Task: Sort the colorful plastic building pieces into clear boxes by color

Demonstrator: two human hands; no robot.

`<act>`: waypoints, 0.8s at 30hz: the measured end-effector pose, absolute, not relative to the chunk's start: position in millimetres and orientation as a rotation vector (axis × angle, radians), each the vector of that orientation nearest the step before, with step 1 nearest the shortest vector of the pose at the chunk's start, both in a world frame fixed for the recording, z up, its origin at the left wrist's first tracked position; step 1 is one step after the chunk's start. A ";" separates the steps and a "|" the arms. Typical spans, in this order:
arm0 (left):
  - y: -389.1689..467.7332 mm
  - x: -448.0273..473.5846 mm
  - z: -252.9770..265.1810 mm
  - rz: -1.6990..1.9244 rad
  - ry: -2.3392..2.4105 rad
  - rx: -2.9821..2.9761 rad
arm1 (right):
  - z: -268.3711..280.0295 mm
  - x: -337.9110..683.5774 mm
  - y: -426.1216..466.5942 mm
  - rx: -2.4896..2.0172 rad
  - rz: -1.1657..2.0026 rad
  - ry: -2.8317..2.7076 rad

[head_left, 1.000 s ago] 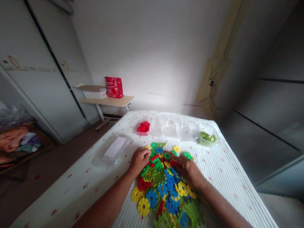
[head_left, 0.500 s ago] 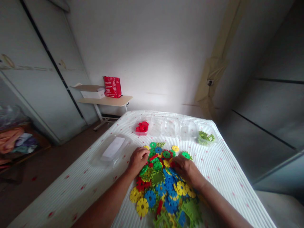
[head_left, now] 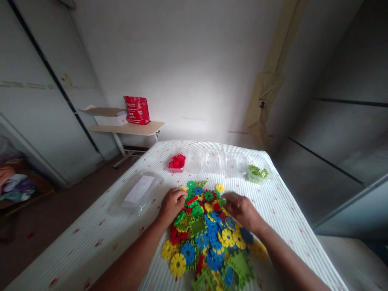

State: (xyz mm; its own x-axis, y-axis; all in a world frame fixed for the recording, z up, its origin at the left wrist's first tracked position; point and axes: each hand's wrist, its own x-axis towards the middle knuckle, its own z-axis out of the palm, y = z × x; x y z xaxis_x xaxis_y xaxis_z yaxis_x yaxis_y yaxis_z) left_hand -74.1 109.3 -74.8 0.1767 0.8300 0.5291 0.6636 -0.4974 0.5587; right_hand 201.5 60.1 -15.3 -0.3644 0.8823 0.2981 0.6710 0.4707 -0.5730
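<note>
Colourful plastic building pieces [head_left: 212, 234] lie in a heap on the cloth-covered table: notched discs and toothed squares in blue, yellow, green and red. My left hand [head_left: 172, 205] rests at the heap's left edge, fingers curled together; anything inside them is hidden. Over the right edge is my right hand [head_left: 242, 208], its fingers bent inward and closed near some red and green pieces. What they hold, if anything, does not show. A green toothed square [head_left: 197, 227] and yellow discs [head_left: 178, 265] lie between my forearms.
Behind the heap stands a row of clear plastic containers [head_left: 214, 162]; red pieces [head_left: 177, 161] fill the left one, green pieces [head_left: 257, 172] the right. A clear lid with a white label [head_left: 138, 191] lies left. A side table [head_left: 142, 128] bears a red bag [head_left: 137, 110] and a box [head_left: 110, 118].
My right hand has lifted slightly and shifted off the heap's inner part, uncovering red pieces; the green disc beside it is now out of sight. My left hand stays put. The view has turned slightly right.
</note>
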 end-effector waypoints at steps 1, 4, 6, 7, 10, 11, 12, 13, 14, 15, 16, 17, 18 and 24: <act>109.2 -74.0 -74.7 1.223 1.453 2.243 | -13.8 209.1 62.9 -1.315 0.452 -2.060; 109.0 -73.8 -74.4 1.221 1.455 2.237 | -11.8 235.1 72.5 -1.445 0.321 -1.831; 108.8 -73.7 -74.2 1.221 1.449 2.237 | -13.6 250.4 77.8 -1.549 0.236 -1.763; 108.7 -73.7 -74.1 1.223 1.448 2.236 | -15.6 256.2 79.8 -1.591 0.206 -1.752; 108.3 -73.4 -73.8 1.221 1.455 2.232 | -25.0 263.1 83.1 -1.619 0.187 -1.800; 108.1 -73.3 -73.6 1.217 1.460 2.232 | -28.8 262.2 83.5 -1.600 0.199 -1.836; 108.0 -73.2 -73.5 1.212 1.465 2.231 | -32.7 260.0 83.6 -1.574 0.210 -1.875; 107.9 -73.1 -73.4 1.209 1.469 2.230 | -36.5 256.9 83.6 -1.547 0.212 -1.921; 107.8 -73.1 -73.4 1.206 1.472 2.229 | -40.1 253.2 83.6 -1.523 0.200 -1.977; 107.8 -73.0 -73.4 1.206 1.472 2.227 | -43.5 249.4 83.6 -1.505 0.178 -2.040; 107.9 -73.1 -73.5 1.209 1.471 2.227 | -46.8 245.7 83.8 -1.498 0.150 -2.104; 108.0 -73.1 -73.8 1.215 1.469 2.225 | -49.9 242.6 84.3 -1.503 0.121 -2.162; 108.1 -73.2 -74.0 1.221 1.467 2.223 | -53.0 240.3 85.0 -1.517 0.098 -2.204; 108.0 -73.3 -74.9 1.225 1.463 2.220 | -64.7 238.9 89.7 -1.465 -0.016 -2.155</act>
